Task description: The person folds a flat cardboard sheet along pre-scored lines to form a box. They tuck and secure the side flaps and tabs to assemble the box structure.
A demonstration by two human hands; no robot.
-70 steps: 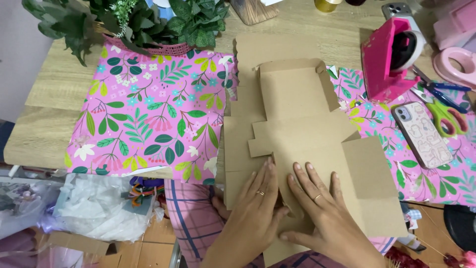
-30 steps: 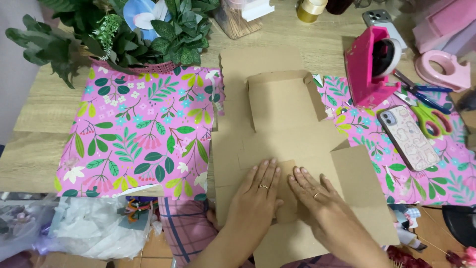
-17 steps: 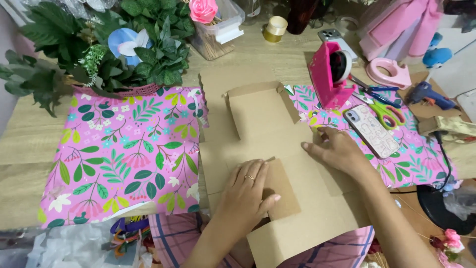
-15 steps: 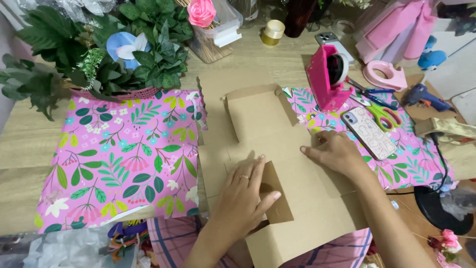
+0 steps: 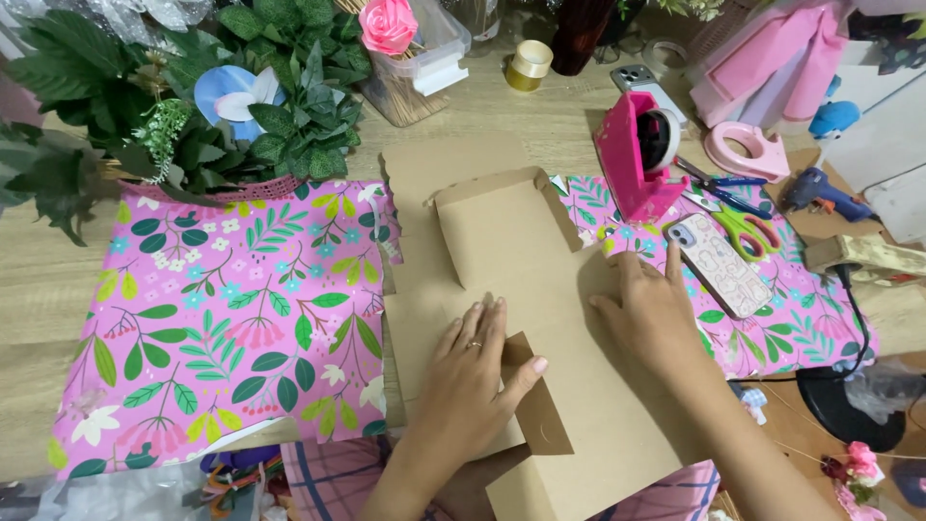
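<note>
A flat brown cardboard box blank (image 5: 511, 241) lies on pink floral wrapping paper (image 5: 231, 318) on a wooden table. My left hand (image 5: 473, 371) presses flat on the blank's near part, thumb beside a small raised flap (image 5: 535, 405). My right hand (image 5: 651, 314) rests palm down on the blank's right side panel, fingers spread, index finger pointing toward a phone (image 5: 719, 262). Neither hand grips anything.
A pink tape dispenser (image 5: 637, 159), scissors (image 5: 743, 227), a second pink tape holder (image 5: 748, 150) and a blue glue gun (image 5: 820, 190) lie at the right. Artificial greenery with flowers (image 5: 203, 87) stands at the back left, a gold ribbon roll (image 5: 529, 66) behind.
The view tilted up and left. My right hand slid from the blank's near middle out to its right panel. My left hand stayed near the small flap, which now stands up.
</note>
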